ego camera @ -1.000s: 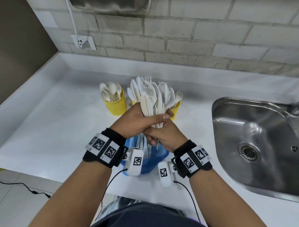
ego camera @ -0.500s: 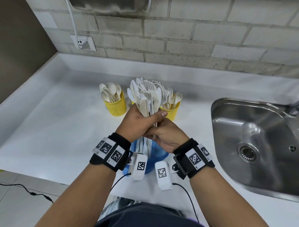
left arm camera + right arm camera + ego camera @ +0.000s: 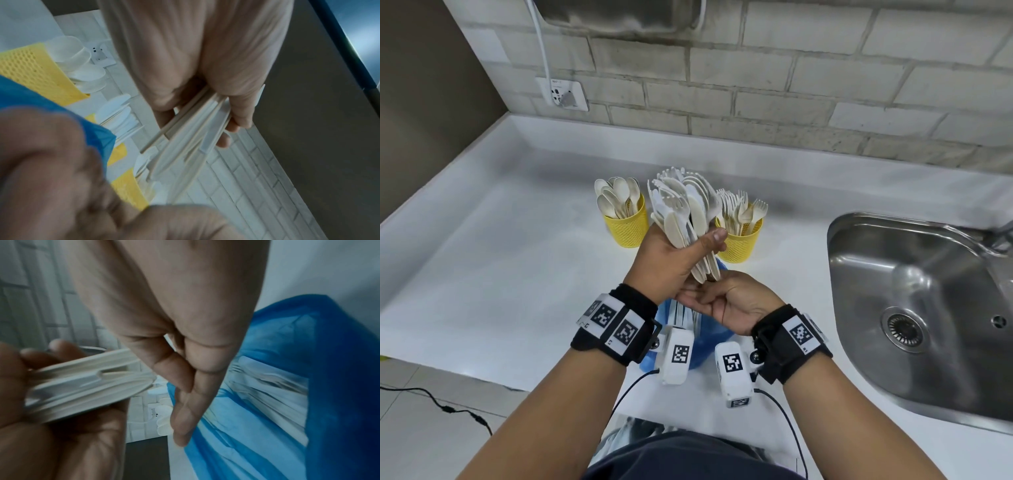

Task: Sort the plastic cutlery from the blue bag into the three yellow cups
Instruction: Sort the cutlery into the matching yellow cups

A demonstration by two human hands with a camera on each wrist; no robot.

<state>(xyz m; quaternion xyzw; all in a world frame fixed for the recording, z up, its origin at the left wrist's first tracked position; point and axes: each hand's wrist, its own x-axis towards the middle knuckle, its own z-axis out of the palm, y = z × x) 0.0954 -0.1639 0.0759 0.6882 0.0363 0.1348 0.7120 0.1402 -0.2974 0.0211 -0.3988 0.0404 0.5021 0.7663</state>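
White plastic cutlery bundle (image 3: 683, 219) is now fanned in my left hand (image 3: 671, 263), thumb and fingers curled round the handles; a second ago both hands clamped it; right hand (image 3: 732, 301) has let go, fingers straight and together just under the handle ends, over the blue bag (image 3: 308, 386); spoon cup (image 3: 626, 222) and fork cup (image 3: 743, 240) already stocked; picking comes next, I reckon.

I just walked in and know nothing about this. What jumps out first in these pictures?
A thick fan of white plastic cutlery, gripped in the left hand above the white counter, with the right hand just below its handle ends. Behind it stand yellow cups, one holding spoons and one holding forks, and a blue bag lies under the hands. A steel sink sits to the right.
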